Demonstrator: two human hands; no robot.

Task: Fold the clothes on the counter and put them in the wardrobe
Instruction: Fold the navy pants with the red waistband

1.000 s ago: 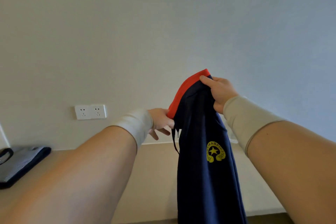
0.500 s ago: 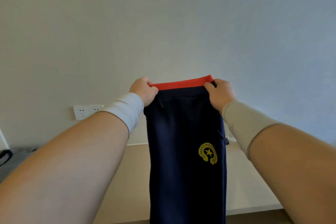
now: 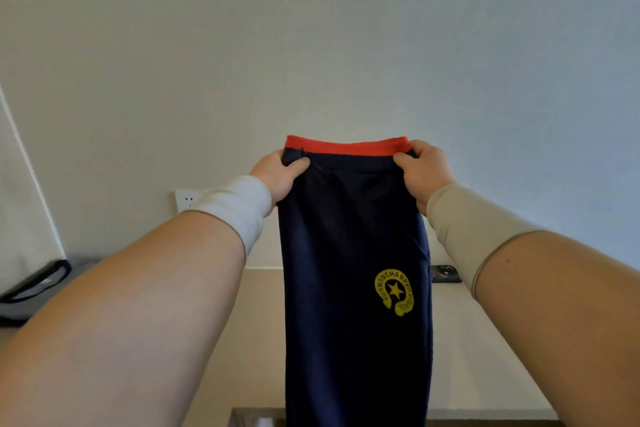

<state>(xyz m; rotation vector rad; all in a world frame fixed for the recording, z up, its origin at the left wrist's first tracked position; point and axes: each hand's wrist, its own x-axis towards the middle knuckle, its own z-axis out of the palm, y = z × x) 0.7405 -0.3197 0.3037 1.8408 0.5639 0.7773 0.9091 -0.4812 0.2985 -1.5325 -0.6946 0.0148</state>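
A pair of navy trousers [image 3: 349, 253] with a red waistband and a yellow star emblem hangs straight down in front of me, above the beige counter [image 3: 485, 340]. My left hand [image 3: 280, 173] pinches the left end of the waistband. My right hand [image 3: 424, 170] grips the right end. The band is stretched flat and level between them. The legs drop below the frame's lower edge, so their ends are hidden.
A dark grey folded garment [image 3: 31, 288] lies on the counter at the far left. A dark phone [image 3: 445, 274] rests near the wall on the right. A white wall socket [image 3: 187, 199] sits behind my left wrist. The wall is bare.
My left hand moved from under the bunched waistband to its left end and rose level with the right. The trousers now hang flat and spread, the band slightly lower than half a second ago.
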